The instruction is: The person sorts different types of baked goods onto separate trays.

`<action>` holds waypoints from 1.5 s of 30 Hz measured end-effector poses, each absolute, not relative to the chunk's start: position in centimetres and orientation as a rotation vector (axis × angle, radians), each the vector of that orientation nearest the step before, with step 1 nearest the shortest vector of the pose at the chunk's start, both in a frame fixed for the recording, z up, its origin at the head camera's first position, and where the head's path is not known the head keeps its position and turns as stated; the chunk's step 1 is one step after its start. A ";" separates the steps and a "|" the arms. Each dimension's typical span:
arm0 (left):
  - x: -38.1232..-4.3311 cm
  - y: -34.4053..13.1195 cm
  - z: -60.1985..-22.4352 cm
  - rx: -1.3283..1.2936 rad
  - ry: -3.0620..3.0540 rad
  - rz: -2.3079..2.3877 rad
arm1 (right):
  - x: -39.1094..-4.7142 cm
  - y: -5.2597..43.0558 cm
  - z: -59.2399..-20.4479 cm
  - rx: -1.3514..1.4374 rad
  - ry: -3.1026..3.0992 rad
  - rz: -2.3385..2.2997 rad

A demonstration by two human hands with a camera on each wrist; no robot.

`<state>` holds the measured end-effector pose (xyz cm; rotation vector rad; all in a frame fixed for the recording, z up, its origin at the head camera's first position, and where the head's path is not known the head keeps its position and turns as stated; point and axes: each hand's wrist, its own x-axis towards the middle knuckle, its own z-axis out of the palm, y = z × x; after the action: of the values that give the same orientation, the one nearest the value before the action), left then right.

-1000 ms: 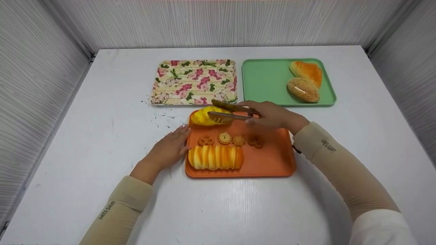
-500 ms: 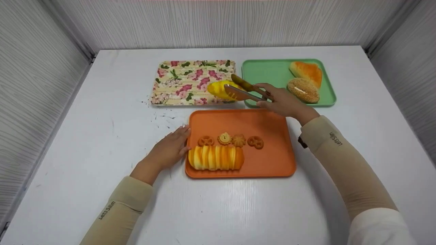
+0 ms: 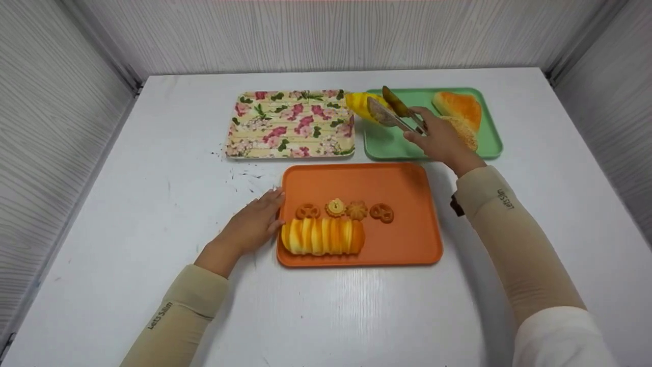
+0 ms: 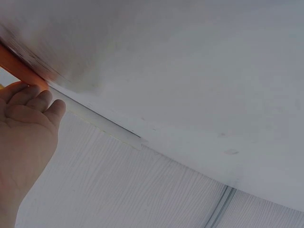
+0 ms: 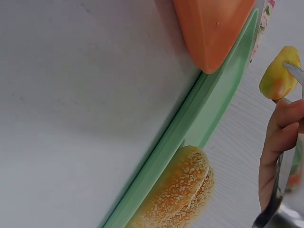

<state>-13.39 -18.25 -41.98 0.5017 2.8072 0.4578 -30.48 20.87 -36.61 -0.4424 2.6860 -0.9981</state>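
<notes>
Hanging partly over the green tray (image 3: 388,147), yellow bread (image 3: 358,105) is pinched by tongs (image 3: 381,112) gripped in the right hand (image 3: 442,136). The orange tray (image 3: 400,240) is touched on its left edge by the relaxed left hand (image 3: 252,224).

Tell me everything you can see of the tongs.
The tongs look like shiny metal, with two narrow arms widening into blade-like ends; one end looks silvery, the other golden-brown, perhaps a reflection. The right hand grips the arms, and the ends pinch a yellow bread between them. They are held above the left part of the green tray, pointing away and leftward. Their rear is hidden in the head view.
</notes>
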 end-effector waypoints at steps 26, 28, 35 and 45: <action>-13.3 -18.3 -42.1 0.500 2.817 0.459 | -31.8 21.8 -37.4 -0.074 2.853 -0.982; -13.3 -18.3 -42.2 0.509 2.825 0.459 | -31.8 21.6 -37.5 -0.035 2.830 -1.008; -13.3 -18.3 -42.4 0.518 2.839 0.442 | -31.9 21.2 -37.4 0.058 2.756 -1.082; -13.2 -18.3 -42.3 0.536 2.855 0.459 | -32.2 21.2 -37.7 0.127 2.738 -1.072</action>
<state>-13.19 -18.34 -42.26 0.5362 2.8554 0.4594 -32.17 21.19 -37.69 0.1269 2.7377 -1.0721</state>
